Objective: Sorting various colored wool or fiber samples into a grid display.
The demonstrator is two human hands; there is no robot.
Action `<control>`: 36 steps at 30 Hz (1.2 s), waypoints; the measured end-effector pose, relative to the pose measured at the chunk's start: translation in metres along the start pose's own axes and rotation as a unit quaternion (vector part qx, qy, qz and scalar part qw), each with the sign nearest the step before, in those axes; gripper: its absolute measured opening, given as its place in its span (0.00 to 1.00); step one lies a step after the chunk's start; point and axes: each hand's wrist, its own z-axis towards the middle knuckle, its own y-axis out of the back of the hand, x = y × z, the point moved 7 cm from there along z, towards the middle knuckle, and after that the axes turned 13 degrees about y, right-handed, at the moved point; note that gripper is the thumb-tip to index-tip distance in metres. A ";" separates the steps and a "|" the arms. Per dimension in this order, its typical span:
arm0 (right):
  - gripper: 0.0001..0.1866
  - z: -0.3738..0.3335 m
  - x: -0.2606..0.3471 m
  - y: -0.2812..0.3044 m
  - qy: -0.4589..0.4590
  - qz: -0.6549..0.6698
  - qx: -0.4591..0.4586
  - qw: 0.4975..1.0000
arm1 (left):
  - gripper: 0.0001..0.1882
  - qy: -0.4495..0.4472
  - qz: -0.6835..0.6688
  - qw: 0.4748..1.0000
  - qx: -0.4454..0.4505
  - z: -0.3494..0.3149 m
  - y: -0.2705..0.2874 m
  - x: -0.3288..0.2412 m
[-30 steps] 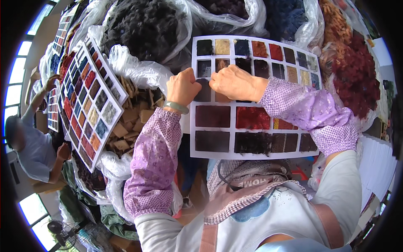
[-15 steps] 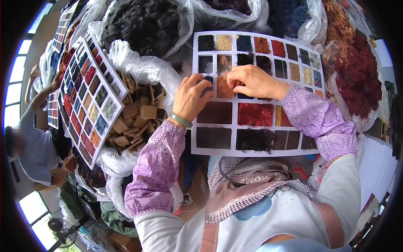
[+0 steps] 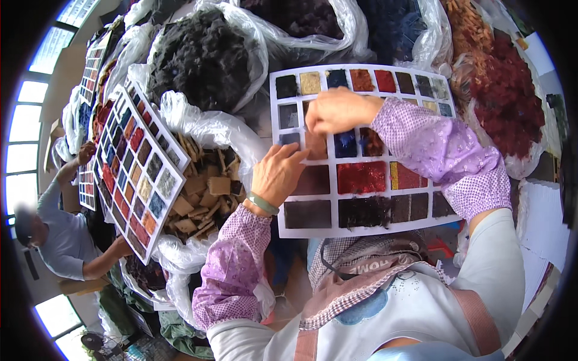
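A white board with a grid of coloured fibre swatches lies in front of me, its lower edge near my apron. My left hand rests at the board's left edge, fingers bent and apart, the tips beside a blue-grey swatch. Above the board's left middle, my right hand is closed in a pinch, slightly blurred. Anything between its fingertips is hidden. Just below it is an orange-brown swatch, partly covered by the hand. A shiny red swatch and dark swatches fill the nearer rows.
Plastic-lined bags of black fibre, blue fibre and dark red fibre surround the board. Brown square pieces fill a bag at left. Another swatch board leans there, with a co-worker beyond. White sheets are stacked at right.
My right hand has moved up and left from the orange-brown swatch. My left hand keeps its place on the board. The whole view has shifted; the co-worker's lower hand is now at the leaning board.
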 end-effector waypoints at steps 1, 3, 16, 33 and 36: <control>0.08 0.002 -0.031 0.019 0.012 -0.019 -0.132 0.991 | 0.09 -0.014 -0.018 1.000 0.020 0.007 0.002 -0.001; 0.07 -0.013 -0.091 0.065 -0.142 -0.076 -0.294 0.942 | 0.09 0.052 -0.045 0.996 0.057 0.033 0.014 0.003; 0.19 -0.032 -0.234 0.088 -0.230 -0.100 -0.358 0.899 | 0.11 0.121 0.099 0.971 -0.183 0.155 0.078 0.118; 0.22 -0.068 -0.246 0.111 -0.247 0.150 -0.454 0.843 | 0.16 0.302 -0.043 0.930 -0.205 0.173 0.118 0.165; 0.23 -0.087 -0.252 0.099 -0.246 0.090 -0.449 0.854 | 0.16 0.331 -0.089 0.921 -0.185 0.150 0.108 0.160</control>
